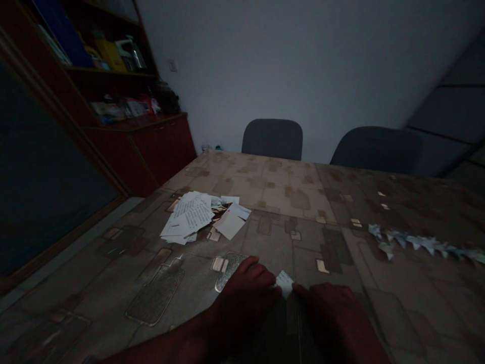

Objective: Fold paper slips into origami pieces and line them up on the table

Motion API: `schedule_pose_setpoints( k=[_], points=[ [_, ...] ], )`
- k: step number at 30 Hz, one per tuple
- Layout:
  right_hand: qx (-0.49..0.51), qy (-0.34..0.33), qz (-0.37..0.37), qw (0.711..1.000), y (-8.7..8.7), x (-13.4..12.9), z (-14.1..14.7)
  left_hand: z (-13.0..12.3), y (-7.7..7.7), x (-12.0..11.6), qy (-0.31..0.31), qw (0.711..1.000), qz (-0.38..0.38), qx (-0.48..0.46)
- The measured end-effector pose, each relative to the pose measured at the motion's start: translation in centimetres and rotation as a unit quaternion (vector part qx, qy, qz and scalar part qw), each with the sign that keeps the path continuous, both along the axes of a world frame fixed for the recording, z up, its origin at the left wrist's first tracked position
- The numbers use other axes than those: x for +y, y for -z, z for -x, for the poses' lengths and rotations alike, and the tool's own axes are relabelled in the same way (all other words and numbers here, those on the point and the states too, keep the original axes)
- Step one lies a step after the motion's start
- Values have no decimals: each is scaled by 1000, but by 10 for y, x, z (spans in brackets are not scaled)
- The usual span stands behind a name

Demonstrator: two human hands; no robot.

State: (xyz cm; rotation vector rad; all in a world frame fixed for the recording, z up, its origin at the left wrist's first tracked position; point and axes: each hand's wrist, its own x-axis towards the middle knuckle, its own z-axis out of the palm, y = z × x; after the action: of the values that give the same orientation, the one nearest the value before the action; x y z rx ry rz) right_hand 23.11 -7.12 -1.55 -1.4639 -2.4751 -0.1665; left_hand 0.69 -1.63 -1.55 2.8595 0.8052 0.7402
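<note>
Between my two hands, low over the near part of the table, is a small piece of folded white paper (285, 284) with faint print on it. My left hand (250, 285) is closed, its thumb and fingers pinching the paper's left side. From the right, my right hand (332, 302) meets the paper's other edge with its fingertips, the rest of the fingers curled. Both hands are dark in the dim light, so finger detail is hard to see. Beyond my left hand lies a loose pile of printed paper sheets (191, 215), with a plain paper piece (229, 222) on its right side.
A row of small folded paper shapes (428, 244) runs along the right of the patterned tablecloth (261, 177). Two grey chairs, one at the back (272, 137) and another (377, 147) farther right, stand against the far edge. A red-brown cabinet (162, 146) is at left.
</note>
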Motion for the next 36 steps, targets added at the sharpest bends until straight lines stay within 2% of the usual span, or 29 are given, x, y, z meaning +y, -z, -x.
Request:
schedule_pose_setpoints(
  k=[3, 8, 15, 17, 19, 22, 24, 28, 31, 34, 36],
  points=[
    [65, 3, 70, 995, -6, 4, -2, 2, 1, 1, -4, 1000, 10, -8],
    [216, 45, 163, 962, -19, 21, 0, 2, 1, 1, -5, 1000, 20, -19],
    [214, 25, 215, 953, -17, 48, 15, 4, 1, 2, -16, 997, 52, -60],
    [247, 46, 227, 941, -19, 49, 17, 4, -4, 3, -20, 993, 85, -78],
    [314, 78, 249, 913, -23, 46, 19, 4, -10, 5, -44, 981, 154, -112],
    [408, 114, 279, 862, -30, 41, 21, 2, -20, 7, -121, 935, 277, -184],
    [405, 111, 265, 868, -33, 39, 21, 1, -23, 8, -149, 917, 315, -196],
    [294, 62, 202, 932, -29, 36, 21, 1, -24, 6, -164, 922, 302, -177],
    [221, 48, 182, 957, -23, 35, 23, 1, -23, 4, -162, 924, 301, -174],
    [237, 54, 207, 948, -22, 34, 25, 1, -25, 3, -155, 919, 318, -177],
    [312, 86, 243, 915, -26, 34, 27, -1, -29, 2, -155, 903, 350, -195]
  ],
)
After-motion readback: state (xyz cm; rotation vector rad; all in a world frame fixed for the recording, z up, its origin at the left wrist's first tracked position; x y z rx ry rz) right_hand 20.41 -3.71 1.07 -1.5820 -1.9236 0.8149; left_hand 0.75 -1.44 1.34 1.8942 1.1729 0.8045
